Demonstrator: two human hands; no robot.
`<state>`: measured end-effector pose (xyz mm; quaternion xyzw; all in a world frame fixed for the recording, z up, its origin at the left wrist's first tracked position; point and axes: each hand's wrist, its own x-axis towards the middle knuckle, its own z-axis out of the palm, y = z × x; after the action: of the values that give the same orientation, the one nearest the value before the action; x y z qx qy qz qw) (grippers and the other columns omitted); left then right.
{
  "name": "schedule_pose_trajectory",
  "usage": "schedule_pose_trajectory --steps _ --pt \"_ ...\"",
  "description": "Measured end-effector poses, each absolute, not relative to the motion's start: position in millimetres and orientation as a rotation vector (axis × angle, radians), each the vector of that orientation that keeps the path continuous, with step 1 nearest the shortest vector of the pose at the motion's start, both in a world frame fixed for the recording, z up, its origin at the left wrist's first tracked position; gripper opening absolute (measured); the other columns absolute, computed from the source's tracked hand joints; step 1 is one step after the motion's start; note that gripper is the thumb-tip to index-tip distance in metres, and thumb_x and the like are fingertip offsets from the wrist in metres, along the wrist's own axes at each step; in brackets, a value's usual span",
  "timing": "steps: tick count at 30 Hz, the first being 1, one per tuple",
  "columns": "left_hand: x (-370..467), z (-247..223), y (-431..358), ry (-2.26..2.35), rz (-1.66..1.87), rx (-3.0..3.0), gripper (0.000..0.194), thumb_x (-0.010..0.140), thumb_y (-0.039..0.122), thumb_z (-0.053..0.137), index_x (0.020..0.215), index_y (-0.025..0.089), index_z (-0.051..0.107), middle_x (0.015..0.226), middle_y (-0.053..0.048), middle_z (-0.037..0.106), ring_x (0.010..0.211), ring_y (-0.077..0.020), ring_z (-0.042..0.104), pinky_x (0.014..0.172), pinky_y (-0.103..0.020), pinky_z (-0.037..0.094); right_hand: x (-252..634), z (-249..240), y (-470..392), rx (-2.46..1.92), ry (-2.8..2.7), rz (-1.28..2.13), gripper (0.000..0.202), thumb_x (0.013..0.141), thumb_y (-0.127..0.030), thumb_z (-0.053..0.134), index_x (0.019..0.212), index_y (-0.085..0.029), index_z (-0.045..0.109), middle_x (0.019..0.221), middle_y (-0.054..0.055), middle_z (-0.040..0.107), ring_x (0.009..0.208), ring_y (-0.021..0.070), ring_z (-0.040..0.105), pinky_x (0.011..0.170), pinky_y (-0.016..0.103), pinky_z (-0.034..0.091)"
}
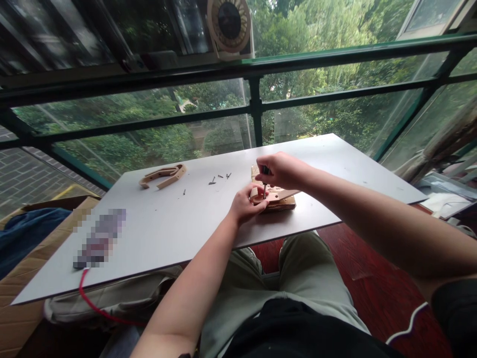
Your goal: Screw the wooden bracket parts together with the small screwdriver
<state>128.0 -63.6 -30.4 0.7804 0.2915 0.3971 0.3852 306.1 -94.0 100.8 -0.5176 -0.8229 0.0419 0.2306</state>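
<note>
My right hand (278, 169) is closed around the dark handle of a screwdriver (265, 189), whose shaft points straight down. Its tip meets a light wooden piece (278, 197) with holes, which lies on a rough wooden block (286, 204). My left hand (248, 203) grips the curved left end of the wooden piece, fingers wrapped round it beside the shaft. Part of the block is hidden behind my hands.
Several screws (212, 182) lie on the white table (179, 223), left of my hands. Curved wooden parts (164, 176) rest at the back left. A pixelated object (100, 238) with a red cord sits near the left edge. Green railings stand behind.
</note>
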Motion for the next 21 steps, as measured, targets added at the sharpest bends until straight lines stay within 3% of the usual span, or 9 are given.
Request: schedule_pose_trajectory --steps 11,21 --pt "128.2 -28.9 -64.7 0.730 0.997 1.952 0.023 0.074 0.024 0.075 0.092 0.019 0.061 0.098 -0.005 0.076 0.089 -0.0205 0.076 0.082 -0.035 0.064 289.7 101.1 -97.5 -1.508 -2.237 0.082 0.019 0.089 -0.032 0.061 0.075 -0.018 0.061 0.059 0.003 0.061 0.054 0.0140 0.049 0.055 0.028 0.030" --pt "129.9 -32.6 -62.8 0.701 1.007 1.948 0.020 0.075 0.027 0.074 0.087 0.019 0.061 0.098 -0.007 0.075 0.094 -0.0225 0.075 0.087 -0.037 0.063 293.8 92.9 -95.3 -1.495 -2.102 0.224 0.022 0.088 -0.033 0.061 0.073 -0.020 0.051 0.060 0.001 0.059 0.053 0.0129 0.050 0.052 0.027 0.031"
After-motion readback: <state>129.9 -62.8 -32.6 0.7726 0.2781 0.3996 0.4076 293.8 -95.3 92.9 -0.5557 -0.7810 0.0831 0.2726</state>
